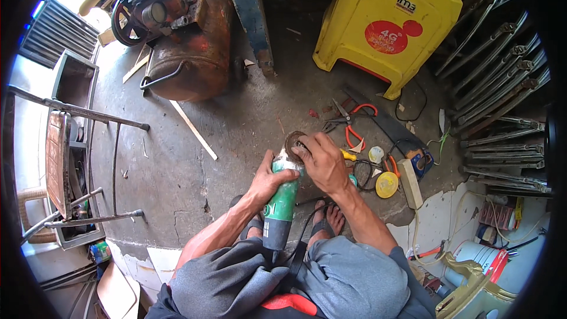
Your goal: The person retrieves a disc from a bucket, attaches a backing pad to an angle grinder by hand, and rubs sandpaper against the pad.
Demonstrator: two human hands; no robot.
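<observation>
A green and dark grey angle grinder stands between my knees with its head pointing away from me. My left hand is wrapped around the front of its body, below the pale metal head. At that head, my right hand grips a round, worn brownish disc with thumb and fingers. My fingers cover part of the disc, and how it sits on the spindle is hidden. A dark cord runs from the grinder's lower end past my feet.
Right of my hands lie red-handled pliers, a yellow round lid, a blue tape measure and a wood block. Beyond stand a yellow stool and a rusty compressor. A metal-framed chair is left; metal frames lean right.
</observation>
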